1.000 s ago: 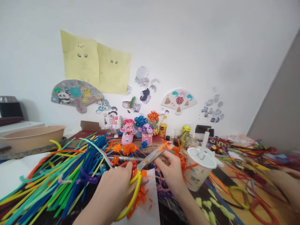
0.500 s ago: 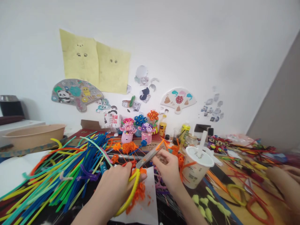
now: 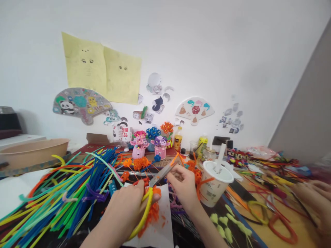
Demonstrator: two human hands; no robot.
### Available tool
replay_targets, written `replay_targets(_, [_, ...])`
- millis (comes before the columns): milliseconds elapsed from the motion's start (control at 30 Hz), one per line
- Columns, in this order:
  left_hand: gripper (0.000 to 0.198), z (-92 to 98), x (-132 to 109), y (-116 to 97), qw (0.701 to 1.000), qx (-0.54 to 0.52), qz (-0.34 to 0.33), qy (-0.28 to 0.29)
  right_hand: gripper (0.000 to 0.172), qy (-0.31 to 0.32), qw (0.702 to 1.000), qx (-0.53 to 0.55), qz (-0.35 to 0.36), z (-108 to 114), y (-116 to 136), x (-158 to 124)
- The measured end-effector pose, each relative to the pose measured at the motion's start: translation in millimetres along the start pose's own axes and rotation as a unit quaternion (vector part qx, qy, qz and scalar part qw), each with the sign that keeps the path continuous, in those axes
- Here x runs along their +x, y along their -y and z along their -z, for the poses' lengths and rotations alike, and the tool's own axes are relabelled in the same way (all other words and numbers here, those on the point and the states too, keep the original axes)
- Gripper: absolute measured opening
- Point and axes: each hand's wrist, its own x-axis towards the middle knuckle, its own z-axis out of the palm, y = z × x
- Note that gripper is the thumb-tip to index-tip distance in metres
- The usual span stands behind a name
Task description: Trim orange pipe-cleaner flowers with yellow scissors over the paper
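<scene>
My left hand (image 3: 129, 205) is closed around the yellow handles of a pair of scissors (image 3: 147, 210). The metal blades (image 3: 161, 175) point up and to the right, toward my other hand. My right hand (image 3: 181, 184) has its fingers pinched on an orange pipe cleaner (image 3: 176, 158), close to the blade tips. Beneath the scissors, orange fuzz and clippings (image 3: 152, 215) lie on a white sheet of paper (image 3: 165, 234).
Many coloured pipe cleaners (image 3: 74, 193) cover the left side. A lidded cup with a straw (image 3: 216, 182) stands beside my right forearm. Small flower pots (image 3: 139, 152) and bottles (image 3: 178, 138) line the wall. Another person's hands (image 3: 314, 203) are at the far right.
The view has shifted slightly, so the surroundings sit a little further left. My hands keep nearly the same pose at the scissors. The other person's hands have moved slightly.
</scene>
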Motion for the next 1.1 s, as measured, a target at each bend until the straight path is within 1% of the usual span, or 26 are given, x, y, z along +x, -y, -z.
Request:
replay_targets(100, [0.048,-0.5,0,1,1.000,-0.012,0.003,-0.003,0.013,-0.006,1.000,-0.004,-0.002,-1,1,1])
replay_targets(233, [0.049,-7.1,2,5,0.998,-0.054,-0.010,-0.007,0.012,-0.006,1.000,-0.002,-0.002,-2,3,3])
replay_targets(367, [0.049,-10.7,4,7,0.998,-0.057,-0.009,-0.008,0.012,-0.009,1.000,-0.004,-0.003,-2,3,3])
replay_targets(733, [0.046,-3.9,-3,1,0.998,-0.052,-0.016,-0.010,0.014,-0.005,1.000,0.005,-0.018,-2,3,1])
replay_targets(933, [0.047,-2.9,-4,2,0.998,-0.059,-0.010,0.005,0.012,-0.001,1.000,-0.010,-0.012,-2,3,0])
replay_targets(1100, [0.049,-3.6,-2,-1,0.999,-0.042,-0.012,0.004,0.014,-0.010,1.000,-0.021,0.009,-1,5,0])
